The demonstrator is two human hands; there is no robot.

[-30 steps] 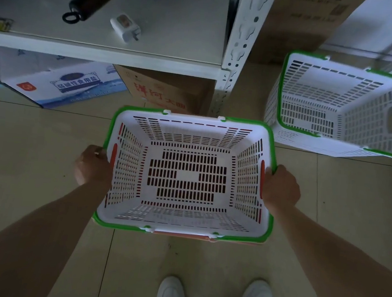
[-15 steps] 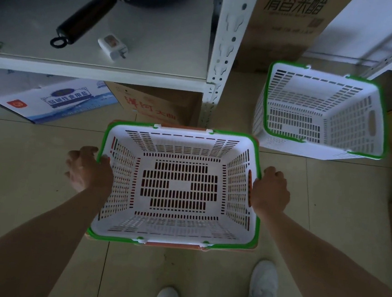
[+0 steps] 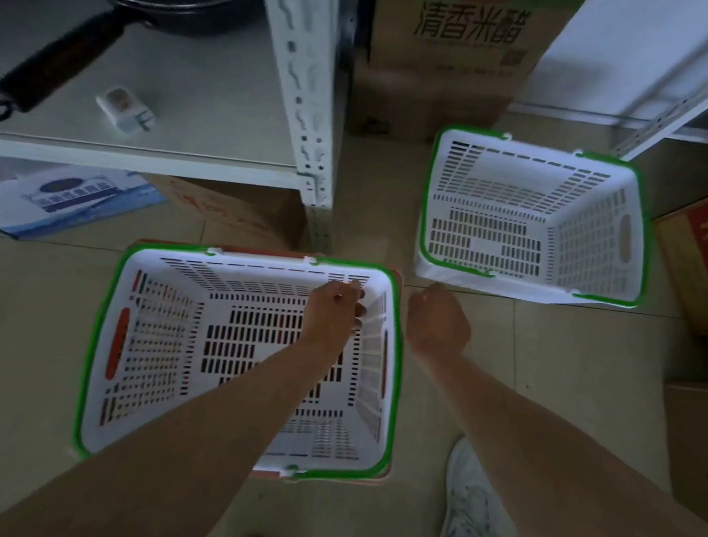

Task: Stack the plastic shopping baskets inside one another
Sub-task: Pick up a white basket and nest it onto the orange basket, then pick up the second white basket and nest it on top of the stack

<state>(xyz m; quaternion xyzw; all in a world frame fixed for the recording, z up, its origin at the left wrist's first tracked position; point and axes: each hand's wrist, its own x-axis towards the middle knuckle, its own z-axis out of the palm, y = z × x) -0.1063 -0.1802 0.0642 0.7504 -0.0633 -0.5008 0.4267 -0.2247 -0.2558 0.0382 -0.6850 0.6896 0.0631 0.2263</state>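
Note:
A white basket with a green rim (image 3: 95,344) stands on the floor in front of me, nested in a red basket whose edge (image 3: 400,279) shows around it. My left hand (image 3: 336,309) hovers over its far right inner corner, fingers loosely apart and holding nothing. Just outside the right rim is my right hand (image 3: 437,322), also holding nothing. A second white, green-rimmed basket (image 3: 534,190) stands alone on the floor to the far right, beyond my right hand.
A white metal shelf post (image 3: 302,105) rises behind the near basket. The shelf carries a black pan (image 3: 54,58) and a white plug (image 3: 124,109). Cardboard boxes (image 3: 447,62) stand behind and right of the far basket. My shoe (image 3: 471,518) is at the bottom.
Both hands have let go of the near basket's sides. The left hand has moved right across its inside, and the right hand has moved off its rim toward the far basket.

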